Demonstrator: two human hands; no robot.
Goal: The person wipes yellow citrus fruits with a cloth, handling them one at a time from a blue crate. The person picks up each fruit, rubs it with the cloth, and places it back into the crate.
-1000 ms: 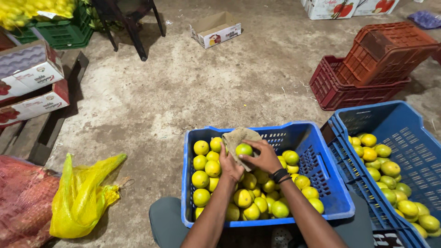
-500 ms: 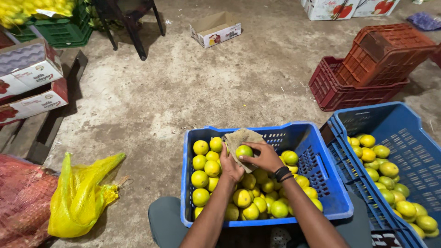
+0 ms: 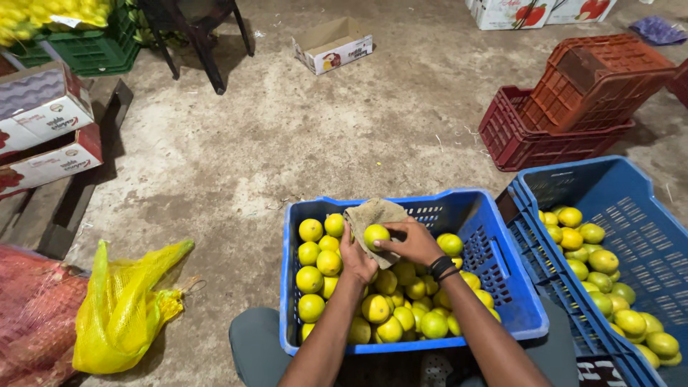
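Observation:
A blue plastic crate (image 3: 505,287) on my lap holds several yellow-green citrus fruits (image 3: 326,263). Above its middle, my left hand (image 3: 355,259) cups a brownish cloth (image 3: 371,214) from below. One yellow-green fruit (image 3: 376,234) rests on that cloth. My right hand (image 3: 411,241), with a dark band on the wrist, grips the fruit from the right and presses it against the cloth.
A second blue crate (image 3: 631,208) with more fruits stands at the right. Red crates (image 3: 566,107) are stacked behind it. A yellow mesh bag (image 3: 125,308) and a red mesh sack (image 3: 32,322) lie at the left. Cardboard boxes (image 3: 46,125), a green crate (image 3: 93,46) and a small box (image 3: 333,44) stand farther off.
Both hands stay above the crate with the fruit and cloth. The right hand's fingers have shifted a little around the fruit; the view has drifted slightly.

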